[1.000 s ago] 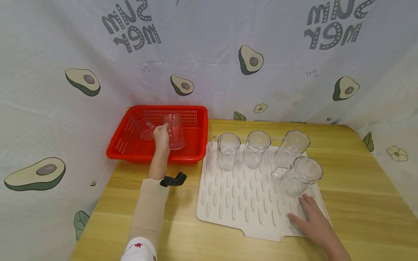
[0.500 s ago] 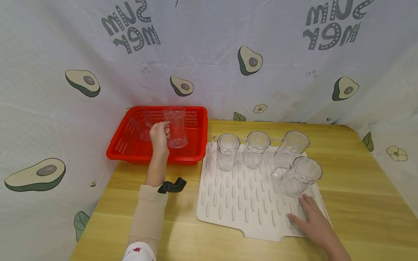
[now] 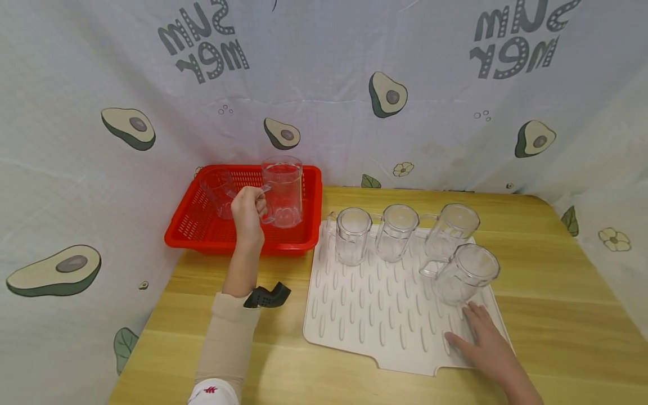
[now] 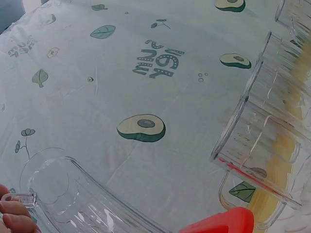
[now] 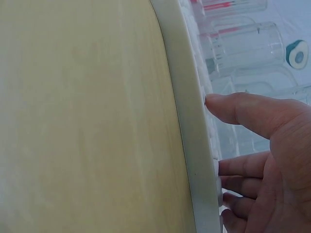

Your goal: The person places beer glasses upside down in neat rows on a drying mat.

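Note:
My left hand [image 3: 248,211] grips the handle of a clear mug [image 3: 284,194], which stands upright over the right half of the red basket [image 3: 189,243]. In the left wrist view the same mug [image 4: 92,199] shows beside my curled fingers [image 4: 17,216]. A second clear mug [image 3: 219,194] leans inside the basket at the left. My right hand [image 3: 486,344] rests on the white drying mat [image 3: 364,315] at its near right corner, fingers spread and holding nothing. Just beyond its fingertips stands an upside-down mug [image 3: 468,273]; whether they touch it I cannot tell.
Along the mat's far edge stand three upside-down clear mugs: a left one [image 3: 352,236], a middle one [image 3: 397,232] and a right one [image 3: 452,229]. All rest on a wooden table [image 3: 557,292]. A printed curtain [image 3: 334,73] hangs behind the table.
The mug in my left hand has come up and a little to the right, from lower in the basket. My right hand and the mugs on the mat have not moved.

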Available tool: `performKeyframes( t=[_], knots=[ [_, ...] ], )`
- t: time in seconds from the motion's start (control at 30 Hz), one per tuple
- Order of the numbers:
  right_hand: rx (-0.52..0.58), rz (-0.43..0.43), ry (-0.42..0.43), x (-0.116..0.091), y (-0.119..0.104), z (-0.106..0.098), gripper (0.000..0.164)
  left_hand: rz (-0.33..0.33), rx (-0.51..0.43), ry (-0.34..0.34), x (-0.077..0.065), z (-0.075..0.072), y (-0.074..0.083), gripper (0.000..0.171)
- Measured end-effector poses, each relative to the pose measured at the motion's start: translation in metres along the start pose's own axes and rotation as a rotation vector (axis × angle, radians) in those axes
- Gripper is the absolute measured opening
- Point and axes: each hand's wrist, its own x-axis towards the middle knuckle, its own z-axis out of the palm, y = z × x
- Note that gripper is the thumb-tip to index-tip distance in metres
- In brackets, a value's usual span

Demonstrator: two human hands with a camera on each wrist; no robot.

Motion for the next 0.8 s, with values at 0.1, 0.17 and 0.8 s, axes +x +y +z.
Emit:
performKeyframes(
  t=[0.1, 0.17, 0.8],
  knots=[
    [0.007, -0.001, 0.003, 0.000, 0.000, 0.000, 0.082, 0.015, -0.015, -0.054, -0.004, 0.002, 0.004, 0.033],
    [0.015, 0.001, 0.000, 0.000, 0.000, 0.000, 0.082, 0.017, -0.032, -0.087, -0.007, 0.003, 0.007, 0.033],
    [-0.010, 0.029, -0.015, 0.001, -0.003, 0.000, 0.084, -0.002, -0.102, -0.286, -0.033, 0.015, 0.021, 0.029]
  ],
)
